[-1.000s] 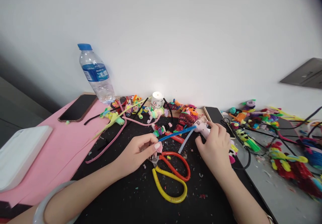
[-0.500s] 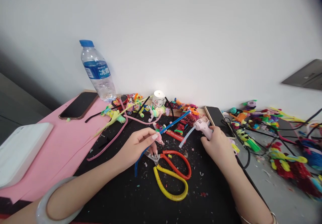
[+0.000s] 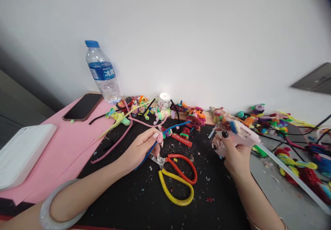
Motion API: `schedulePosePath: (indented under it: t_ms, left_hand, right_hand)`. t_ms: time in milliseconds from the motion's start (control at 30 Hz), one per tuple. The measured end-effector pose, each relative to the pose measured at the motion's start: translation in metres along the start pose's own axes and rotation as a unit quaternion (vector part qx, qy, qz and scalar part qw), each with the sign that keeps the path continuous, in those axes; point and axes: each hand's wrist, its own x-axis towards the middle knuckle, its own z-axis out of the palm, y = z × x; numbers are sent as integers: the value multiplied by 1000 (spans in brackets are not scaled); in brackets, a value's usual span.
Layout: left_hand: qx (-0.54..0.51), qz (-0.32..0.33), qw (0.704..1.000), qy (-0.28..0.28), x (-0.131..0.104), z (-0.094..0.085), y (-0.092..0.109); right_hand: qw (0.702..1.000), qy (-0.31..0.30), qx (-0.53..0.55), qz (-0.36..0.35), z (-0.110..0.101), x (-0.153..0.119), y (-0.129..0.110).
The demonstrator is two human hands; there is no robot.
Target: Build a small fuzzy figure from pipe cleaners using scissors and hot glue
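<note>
My left hand (image 3: 147, 144) pinches a small pink fuzzy piece (image 3: 160, 138) together with a blue pipe cleaner (image 3: 177, 125). One end of the pipe cleaner points up and right; the other trails below the hand. My right hand (image 3: 236, 156) is wrapped round the handle of a pale pink hot glue gun (image 3: 245, 135). Its tip is crusted with coloured fuzz and points up and left, while a long clear glue stick (image 3: 292, 169) juts from its back. Scissors (image 3: 196, 171) with red and yellow handles lie under my left fingertips.
Pipe-cleaner figures (image 3: 117, 116) line the wall on both sides of a white cup (image 3: 164, 101). A water bottle (image 3: 104, 73), a dark phone (image 3: 82, 106) and a white box (image 3: 26, 154) stand left. A red stick (image 3: 182, 140) and scraps lie on the black mat (image 3: 214, 195).
My right hand has lifted the glue gun and turned it, so its tip now points up and left. My left hand and the pink piece have shifted slightly left. The blue pipe cleaner lies lower.
</note>
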Motion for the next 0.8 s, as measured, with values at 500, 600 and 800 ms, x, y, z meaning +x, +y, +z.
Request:
schedulePosePath:
  t_ms: [500, 600, 800]
  left_hand:
    - [127, 40, 990, -49, -6, 5, 3]
    - [133, 43, 989, -51, -7, 5, 2]
    - [139, 44, 988, -55, -7, 6, 3]
  right_hand:
    - [924, -311, 104, 197, 18, -34, 4]
    - [928, -295, 77, 212, 20, -38, 1]
    - [937, -281, 49, 201, 20, -40, -5]
